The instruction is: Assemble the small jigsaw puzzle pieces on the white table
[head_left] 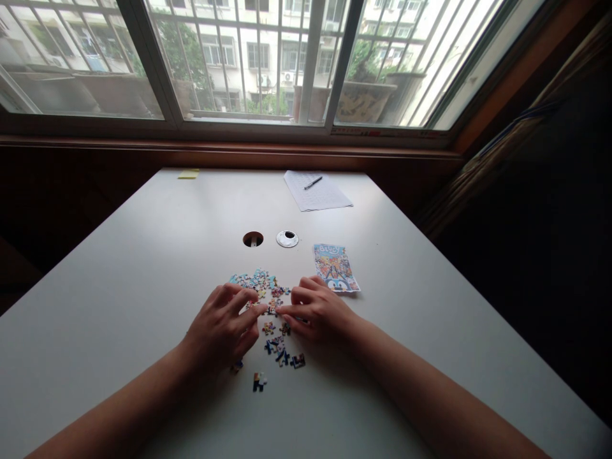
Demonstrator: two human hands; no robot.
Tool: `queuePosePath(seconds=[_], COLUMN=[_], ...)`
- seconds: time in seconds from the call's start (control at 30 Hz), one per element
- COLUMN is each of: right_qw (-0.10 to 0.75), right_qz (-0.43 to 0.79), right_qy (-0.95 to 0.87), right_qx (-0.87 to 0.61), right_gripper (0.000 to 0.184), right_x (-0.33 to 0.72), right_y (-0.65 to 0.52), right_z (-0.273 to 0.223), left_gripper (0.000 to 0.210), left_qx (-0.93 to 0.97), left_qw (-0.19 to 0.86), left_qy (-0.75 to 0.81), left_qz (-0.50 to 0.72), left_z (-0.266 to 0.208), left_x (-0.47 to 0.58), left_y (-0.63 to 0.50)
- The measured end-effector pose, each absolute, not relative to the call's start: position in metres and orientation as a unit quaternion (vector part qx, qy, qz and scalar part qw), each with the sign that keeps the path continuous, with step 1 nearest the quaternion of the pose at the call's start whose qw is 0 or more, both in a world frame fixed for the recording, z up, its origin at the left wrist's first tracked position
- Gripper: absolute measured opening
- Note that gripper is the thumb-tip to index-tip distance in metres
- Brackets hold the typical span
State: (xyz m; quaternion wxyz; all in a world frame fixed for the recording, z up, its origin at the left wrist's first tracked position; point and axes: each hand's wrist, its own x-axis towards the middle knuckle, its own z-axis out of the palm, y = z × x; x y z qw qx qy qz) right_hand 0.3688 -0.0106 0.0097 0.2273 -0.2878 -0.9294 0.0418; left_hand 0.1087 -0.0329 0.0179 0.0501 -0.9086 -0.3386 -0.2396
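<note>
Jigsaw pieces (pixel 255 278) lie in a loose cluster on the white table between my hands, some of them joined. My left hand (pixel 224 319) comes in from the left with its fingers apart, the index fingertip on a small patterned puzzle piece (pixel 273 305). From the other side, my right hand (pixel 315 308) touches the same spot with its index finger, the other fingers bent and spread. Nearer to me are several dark loose pieces (pixel 282 354) and a single piece (pixel 259 382). Parts of the cluster are hidden under my fingers.
A colourful picture sheet (pixel 336 268) lies just beyond my right hand. Farther back are a round cable hole (pixel 253 239), its silver cover (pixel 287 239), papers (pixel 318 191) with a pen (pixel 313 183), and yellow sticky notes (pixel 188 173). A barred window stands behind the table (pixel 143 255).
</note>
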Motion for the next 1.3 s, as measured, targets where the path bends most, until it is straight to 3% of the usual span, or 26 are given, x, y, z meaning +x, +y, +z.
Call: queuePosePath(seconds=[0.57,1.3], right_qw=[0.224,0.238], right_qz=[0.047,0.041], right_qy=[-0.93,-0.931], right_qx=[-0.288,-0.274], right_gripper=[0.018,0.016], right_x=[0.37,0.369], right_y=[-0.011,-0.011], right_z=[0.012,0.013], left_gripper=[0.027,0.02], left_qx=[-0.92,-0.951], left_qw=[0.005,0.001], left_qy=[-0.28,-0.212], left_qz=[-0.273,-0.226], left_z=[0.021,0.026], left_x=[0.106,0.107], left_y=[-0.034,-0.036])
